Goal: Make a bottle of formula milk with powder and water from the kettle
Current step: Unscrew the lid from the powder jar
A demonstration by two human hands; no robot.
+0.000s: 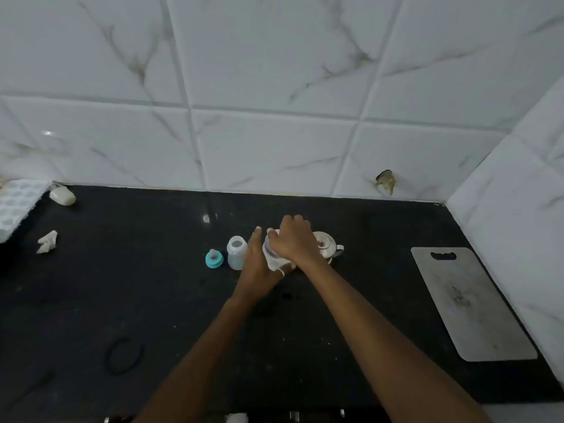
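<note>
White plastic powder jar: left hand wraps its body, right hand curls over its top. A jerky twist could topple the open clear baby bottle just at nine o'clock.

On the black surface both hands meet on a tilted white container — the right hand grips its top, the left hand holds its side. Just left stand an open baby bottle and a teal teat ring — a steel kettle sits behind.

No text, label or number can be read anywhere — all too blurred.
</note>
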